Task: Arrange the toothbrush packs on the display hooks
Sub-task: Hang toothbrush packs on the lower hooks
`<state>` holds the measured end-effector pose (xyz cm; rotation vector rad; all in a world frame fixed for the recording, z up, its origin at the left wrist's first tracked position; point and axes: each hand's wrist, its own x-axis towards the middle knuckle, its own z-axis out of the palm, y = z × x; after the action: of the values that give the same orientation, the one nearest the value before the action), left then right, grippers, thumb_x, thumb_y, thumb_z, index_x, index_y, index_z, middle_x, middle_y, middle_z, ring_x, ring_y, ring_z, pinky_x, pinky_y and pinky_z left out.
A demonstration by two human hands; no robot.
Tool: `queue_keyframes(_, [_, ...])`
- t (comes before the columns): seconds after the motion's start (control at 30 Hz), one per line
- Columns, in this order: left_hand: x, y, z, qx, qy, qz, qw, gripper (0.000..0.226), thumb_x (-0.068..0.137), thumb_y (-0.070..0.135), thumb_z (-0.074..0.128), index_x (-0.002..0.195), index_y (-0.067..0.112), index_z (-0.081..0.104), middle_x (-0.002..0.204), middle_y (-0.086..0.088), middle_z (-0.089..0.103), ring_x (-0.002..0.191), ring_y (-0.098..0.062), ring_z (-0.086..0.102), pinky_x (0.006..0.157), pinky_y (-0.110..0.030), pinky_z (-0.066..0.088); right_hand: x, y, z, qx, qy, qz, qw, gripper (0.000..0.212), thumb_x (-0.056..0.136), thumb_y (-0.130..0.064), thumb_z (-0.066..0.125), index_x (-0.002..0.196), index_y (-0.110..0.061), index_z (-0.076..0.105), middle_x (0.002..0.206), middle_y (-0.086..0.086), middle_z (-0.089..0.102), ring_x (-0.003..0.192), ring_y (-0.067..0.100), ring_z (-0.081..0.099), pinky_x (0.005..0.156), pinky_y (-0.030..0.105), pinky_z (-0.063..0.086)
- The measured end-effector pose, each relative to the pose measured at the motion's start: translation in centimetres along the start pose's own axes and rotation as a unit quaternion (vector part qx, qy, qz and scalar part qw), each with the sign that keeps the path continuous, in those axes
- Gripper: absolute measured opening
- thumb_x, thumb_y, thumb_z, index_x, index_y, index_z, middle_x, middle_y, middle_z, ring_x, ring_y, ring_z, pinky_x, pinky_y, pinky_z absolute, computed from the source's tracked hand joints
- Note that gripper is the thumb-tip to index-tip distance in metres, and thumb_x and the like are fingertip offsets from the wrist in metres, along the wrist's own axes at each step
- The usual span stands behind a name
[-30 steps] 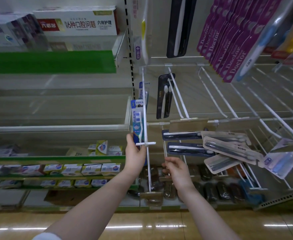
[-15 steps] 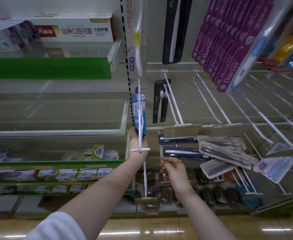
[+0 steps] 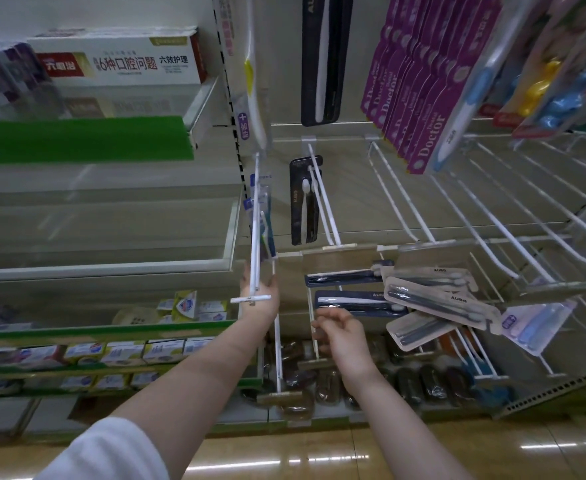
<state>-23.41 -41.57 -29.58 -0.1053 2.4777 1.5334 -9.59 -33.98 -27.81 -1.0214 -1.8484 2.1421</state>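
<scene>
The blue plastic toothbrush pack (image 3: 266, 230) hangs on the white wire hook (image 3: 255, 202) just above the left hand (image 3: 259, 296), whose grip is hidden, while the right hand (image 3: 340, 332) is loosely curled and empty.

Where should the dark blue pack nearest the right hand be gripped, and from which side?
Pinch the dark blue pack by its left short end, coming from the left: it lies sideways with that end free, while the beige packs cover its right end. The right hand is just below.
</scene>
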Motion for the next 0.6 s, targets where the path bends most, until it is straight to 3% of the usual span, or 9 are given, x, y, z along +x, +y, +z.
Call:
queue_keyframes(0.1, [-0.9, -0.2, -0.1, 0.02, -0.017, -0.036, 0.999, 0.056, 0.095, 0.023, 0.05, 0.143, 0.004, 0.027, 0.133, -0.021, 0.048, 0.118, -0.036, 0.052, 0.1, -0.044, 0.044, -0.2, 0.2, -0.6, 0.0, 0.0, -0.006, 1.0, 0.018, 0.093, -0.01, 0.051, 0.106, -0.017, 0.06, 0.102, 0.006, 0.064, 0.086, 0.014, 0.06, 0.071, 0.022, 0.048])
queue_keyframes(0.23, [-3.1, -0.3, 0.1, 0.044, -0.03, -0.011, 0.999, 0.047, 0.094, 0.015, 0.052, 0.136, 0.002, 0.034, 0.121, -0.022, 0.056, 0.11, -0.035, 0.056, 0.088, -0.037, 0.046, -0.8, 0.3, -1.8, 0.008, 0.001, -0.012, 1.0, 0.016, 0.094, -0.01, 0.049, 0.103, -0.018, 0.059, 0.1, 0.004, 0.064, 0.082, 0.013, 0.059, 0.067, 0.02, 0.046])
queue_keyframes(0.37, [-5.1, -1.3, 0.9, 0.017, -0.029, 0.018, 0.999, 0.051, 0.091, 0.015, 0.057, 0.136, 0.007, 0.037, 0.13, -0.015, 0.052, 0.122, -0.032, 0.049, 0.103, -0.041, 0.04, -1.3, 0.6, -3.0, 0.02, 0.006, -0.016, 1.0, 0.012, 0.093, -0.006, 0.05, 0.098, -0.013, 0.059, 0.086, 0.003, 0.06, 0.073, 0.011, 0.056, 0.062, 0.018, 0.045])
queue_keyframes(0.43, [-6.1, -1.9, 1.5, -0.004, -0.038, 0.022, 0.999, 0.049, 0.091, 0.012, 0.057, 0.135, 0.005, 0.038, 0.133, -0.014, 0.051, 0.124, -0.031, 0.048, 0.105, -0.035, 0.037, -1.5, 0.9, -3.5, 0.023, 0.016, -0.016, 0.999, 0.012, 0.093, -0.003, 0.05, 0.099, -0.008, 0.059, 0.081, 0.004, 0.059, 0.066, 0.011, 0.053, 0.057, 0.017, 0.045])
queue_keyframes(0.6, [-8.4, -2.7, 2.8, -0.017, -0.056, 0.012, 0.998, 0.045, 0.094, 0.008, 0.053, 0.136, 0.002, 0.038, 0.128, -0.014, 0.053, 0.12, -0.025, 0.051, 0.089, -0.021, 0.034, -2.6, 1.7, -5.3, 0.039, 0.03, -0.001, 0.999, 0.014, 0.093, -0.004, 0.05, 0.103, -0.008, 0.06, 0.081, 0.002, 0.061, 0.065, 0.01, 0.055, 0.052, 0.012, 0.046])
